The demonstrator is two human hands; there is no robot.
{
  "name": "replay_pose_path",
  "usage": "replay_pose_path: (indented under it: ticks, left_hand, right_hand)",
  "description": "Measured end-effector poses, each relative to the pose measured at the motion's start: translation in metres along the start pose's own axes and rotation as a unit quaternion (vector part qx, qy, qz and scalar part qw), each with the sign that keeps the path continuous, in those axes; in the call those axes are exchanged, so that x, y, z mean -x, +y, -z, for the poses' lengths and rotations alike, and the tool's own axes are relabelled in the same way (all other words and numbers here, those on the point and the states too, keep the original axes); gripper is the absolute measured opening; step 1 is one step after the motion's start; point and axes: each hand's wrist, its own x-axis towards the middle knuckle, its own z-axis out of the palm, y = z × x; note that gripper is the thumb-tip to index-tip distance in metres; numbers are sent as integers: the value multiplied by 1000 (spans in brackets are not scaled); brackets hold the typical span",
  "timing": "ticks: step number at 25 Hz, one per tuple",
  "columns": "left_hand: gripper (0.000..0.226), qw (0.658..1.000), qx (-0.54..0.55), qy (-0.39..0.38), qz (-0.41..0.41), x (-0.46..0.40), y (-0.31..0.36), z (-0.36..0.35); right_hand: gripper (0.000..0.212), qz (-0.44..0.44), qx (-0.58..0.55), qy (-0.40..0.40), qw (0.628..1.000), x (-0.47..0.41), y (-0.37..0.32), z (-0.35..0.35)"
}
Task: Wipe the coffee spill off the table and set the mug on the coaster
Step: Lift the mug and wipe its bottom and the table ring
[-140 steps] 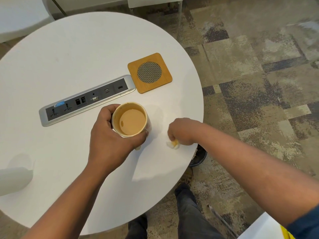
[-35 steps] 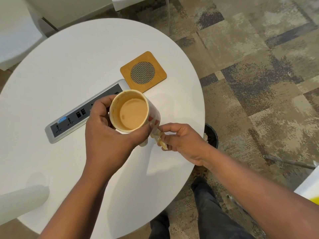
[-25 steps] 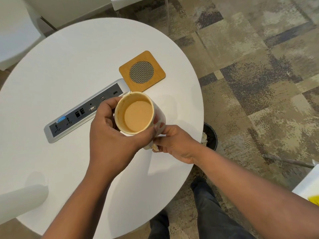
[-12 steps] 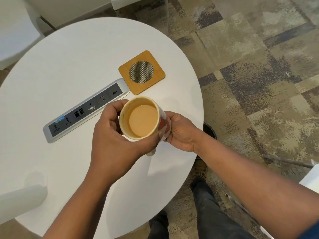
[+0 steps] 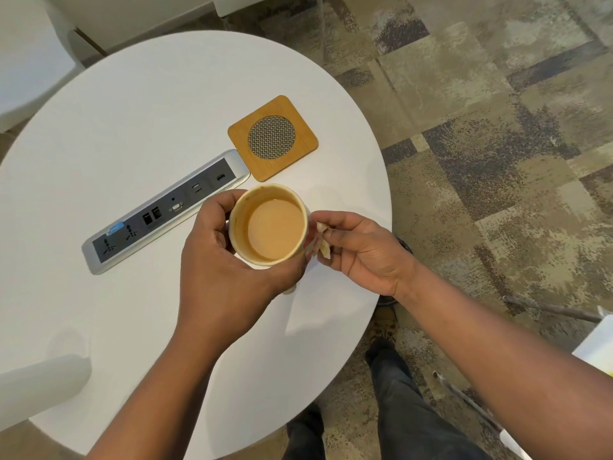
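Both hands were busy: left hand point(image 5: 229, 260) gripped the full mug point(image 5: 269, 224), right hand point(image 5: 360, 249) pinched the stained tissue point(image 5: 323, 242) against its side. I judged level carrying to the coaster point(image 5: 272, 137) essential.

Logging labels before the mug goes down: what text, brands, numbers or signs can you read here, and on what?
No text can be read.
Power strip: a small blue tag at its left end, too small to read; the ports carry no readable marking.
Mug: its outside is hidden by the left hand and the right hand.
Coaster: plain wood and mesh, no print.
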Motion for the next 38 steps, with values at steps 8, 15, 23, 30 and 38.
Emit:
replay_pose_path:
  ticks: [8, 15, 23, 30, 38]
  left_hand:
    - [82, 999, 2, 44, 2, -4, -8, -1]
    - [81, 999, 23, 48, 11, -7, -8, -1]
    - [87, 999, 32, 21, 22, -2, -6, -1]
    - [85, 999, 16, 35, 30, -5, -9, -9]
    - [80, 998, 9, 35, 54, -21, -29, -35]
  right_hand:
    - [29, -30, 3, 12, 999, 17, 23, -5]
    - [21, -68, 38, -10, 997, 5, 31, -22]
    - [34, -19, 77, -14, 997, -29, -1, -17]
    - [32, 18, -37, 6, 999, 22, -28, 26]
    - [29, -66, -10, 96, 993, 107, -5, 71]
